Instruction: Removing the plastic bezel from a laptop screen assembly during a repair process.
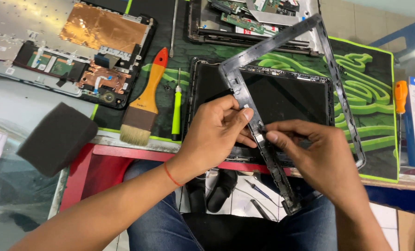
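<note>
Head view: left hand and right hand pinched the bezel, raised over the screen. Best practice was supporting both sides, working the small part at the fingertips gently without flexing.

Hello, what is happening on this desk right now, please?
A seated person holds a grey plastic screen frame in both hands over a dark laptop screen panel lying on a green-patterned mat. The left hand and right hand pinch the frame's long side near its middle. A paintbrush, a green screwdriver and an opened laptop base lie to the left.
</note>
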